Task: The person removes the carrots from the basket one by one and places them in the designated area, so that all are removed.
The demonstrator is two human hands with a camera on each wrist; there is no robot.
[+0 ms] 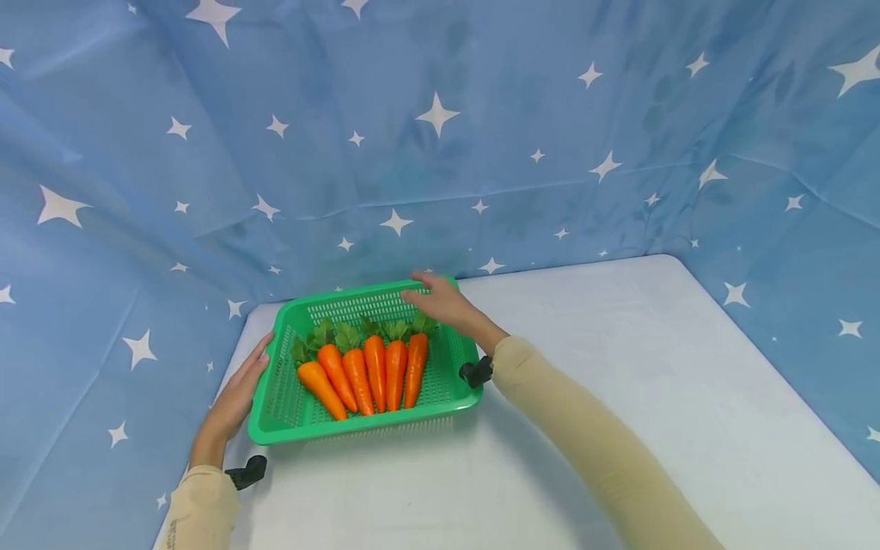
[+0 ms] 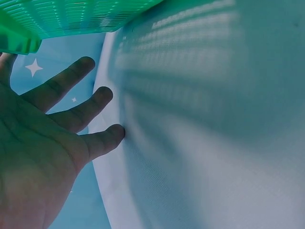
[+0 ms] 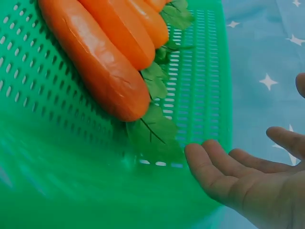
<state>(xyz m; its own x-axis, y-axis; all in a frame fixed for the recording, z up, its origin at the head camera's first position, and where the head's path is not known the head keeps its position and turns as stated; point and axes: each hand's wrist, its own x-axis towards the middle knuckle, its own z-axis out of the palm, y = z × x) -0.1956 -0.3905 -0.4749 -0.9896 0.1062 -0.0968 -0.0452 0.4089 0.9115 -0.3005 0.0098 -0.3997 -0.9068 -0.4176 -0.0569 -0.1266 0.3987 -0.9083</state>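
Note:
A green plastic basket (image 1: 364,429) with slotted sides holds several orange carrots (image 1: 376,374), lying side by side with their leafy tops (image 1: 347,336) toward the back. Along the basket's left rim lies my left hand (image 1: 237,393), its fingertips right at the edge. The left wrist view shows that hand (image 2: 43,129) with its fingers straight and spread. Over the back right corner of the basket reaches my right hand (image 1: 445,304), with fingers extended and nothing gripped. In the right wrist view its fingertips (image 3: 195,155) are close to the leaves of the end carrot (image 3: 95,59).
The basket is at the back left of a white-covered table (image 1: 605,359). A blue curtain with white stars (image 1: 509,137) rises behind the table and along both sides. Black wrist cameras (image 1: 476,372) sit on both wrists, the right one overlapping the basket's right rim.

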